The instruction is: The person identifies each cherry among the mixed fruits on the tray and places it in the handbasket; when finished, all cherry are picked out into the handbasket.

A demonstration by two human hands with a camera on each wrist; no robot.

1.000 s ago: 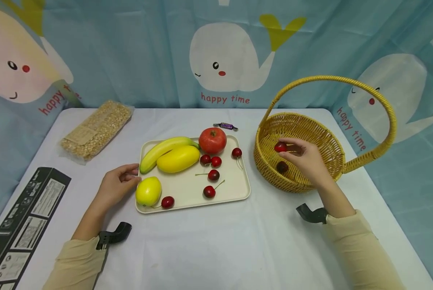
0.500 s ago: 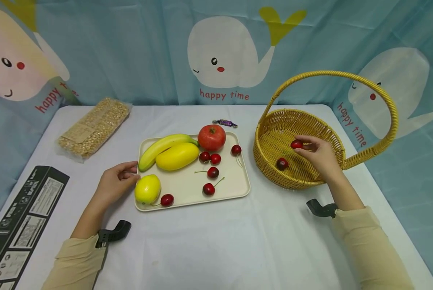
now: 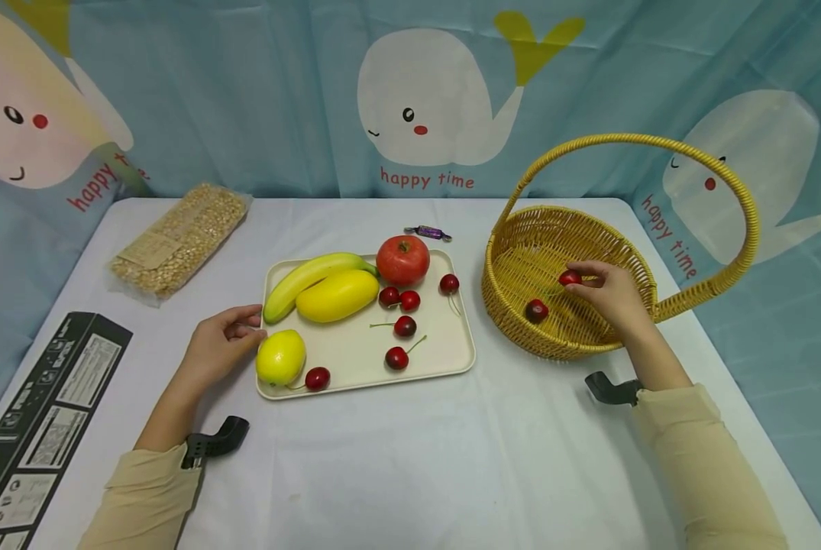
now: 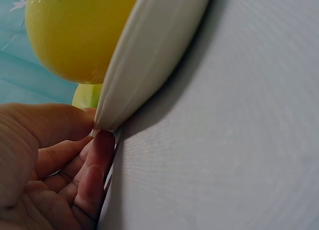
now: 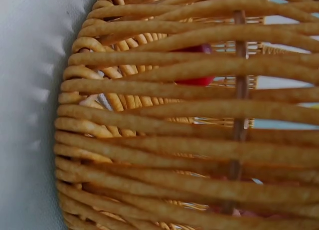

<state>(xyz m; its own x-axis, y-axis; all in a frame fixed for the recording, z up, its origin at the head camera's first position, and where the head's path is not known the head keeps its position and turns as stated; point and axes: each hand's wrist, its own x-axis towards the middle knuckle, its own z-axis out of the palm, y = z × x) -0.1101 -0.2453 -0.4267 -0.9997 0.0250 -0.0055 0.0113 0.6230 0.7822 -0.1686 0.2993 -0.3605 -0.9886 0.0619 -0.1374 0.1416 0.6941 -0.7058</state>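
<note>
My right hand (image 3: 609,294) is inside the yellow wicker basket (image 3: 496,305), pinching a dark red cherry (image 3: 570,278) between thumb and fingertips. Another cherry (image 3: 537,311) lies on the basket floor to its left. In the right wrist view the woven wall (image 5: 149,125) hides most of the hand, and red shows through the gaps. At the left end of the cream tray (image 3: 355,367), my left hand (image 3: 221,347) pinches the rim, thumb above and fingers below. Beside it on the tray sit a yellow lemon (image 3: 281,357) and a cherry with a stem (image 3: 317,379).
The tray also bears a banana (image 3: 307,284), a yellow mango-like fruit (image 3: 339,296), a round red fruit (image 3: 403,260) and several cherries. Behind it lies a purple-wrapped candy (image 3: 428,233). A bag of grains (image 3: 179,244) and a long black box (image 3: 46,428) lie at left. The basket's tall handle (image 3: 750,221) arches overhead.
My right hand has moved right and deeper into the basket with the cherry, uncovering the one on the basket floor. My left hand stays at the tray's rim.
</note>
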